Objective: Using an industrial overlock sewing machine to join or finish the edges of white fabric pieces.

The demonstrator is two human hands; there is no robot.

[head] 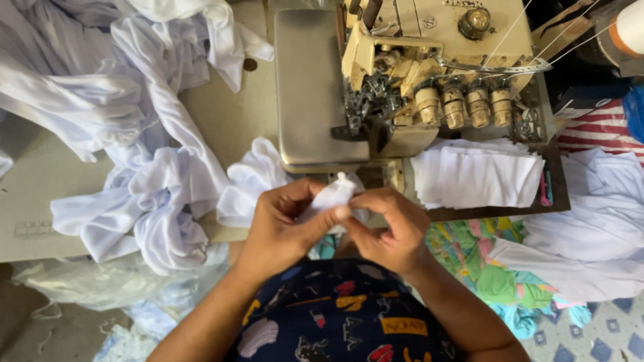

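Note:
My left hand [283, 224] and my right hand [389, 228] meet just in front of the sewing machine [429, 60]. Both pinch a small piece of white fabric [333, 194], bunched between the fingertips and sticking up a little. The left thumb lies across the cloth. A larger fold of white cloth [251, 181] trails from it to the left onto the table. The machine's needle area [369, 107] is directly beyond my hands.
A big heap of white garments [147, 134] covers the table's left side. A stack of cut white pieces [476, 175] lies right of the machine. More white cloth [590, 228] and colourful fabric [496, 268] lie lower right. Thread spools stand in a row [463, 104].

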